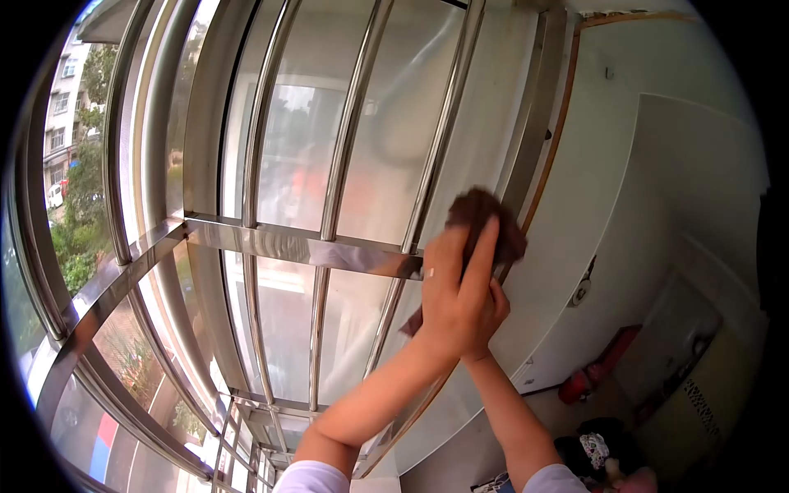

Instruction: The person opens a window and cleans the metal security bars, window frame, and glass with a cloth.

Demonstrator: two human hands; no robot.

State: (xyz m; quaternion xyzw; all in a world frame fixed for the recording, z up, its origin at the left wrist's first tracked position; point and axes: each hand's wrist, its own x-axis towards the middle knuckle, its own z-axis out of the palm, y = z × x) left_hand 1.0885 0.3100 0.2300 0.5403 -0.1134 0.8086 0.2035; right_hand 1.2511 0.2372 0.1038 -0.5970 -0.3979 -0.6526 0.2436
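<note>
A dark brown cloth, slightly blurred, is bunched at the right end of the flat metal crossbar. My left hand lies over it, two fingers stretched upward and pressing the cloth. Behind it, my right hand is partly hidden, its visible fingers curled against the same cloth. One corner of the cloth hangs out below my left hand. Upright shiny metal bars cross the flat bar just left of my hands, with a hazy glass pane behind them.
More barred window curves round on the left, with trees and a building outside. A white wall stands on the right. Low at the right are a red object and a dark pile with patterned fabric.
</note>
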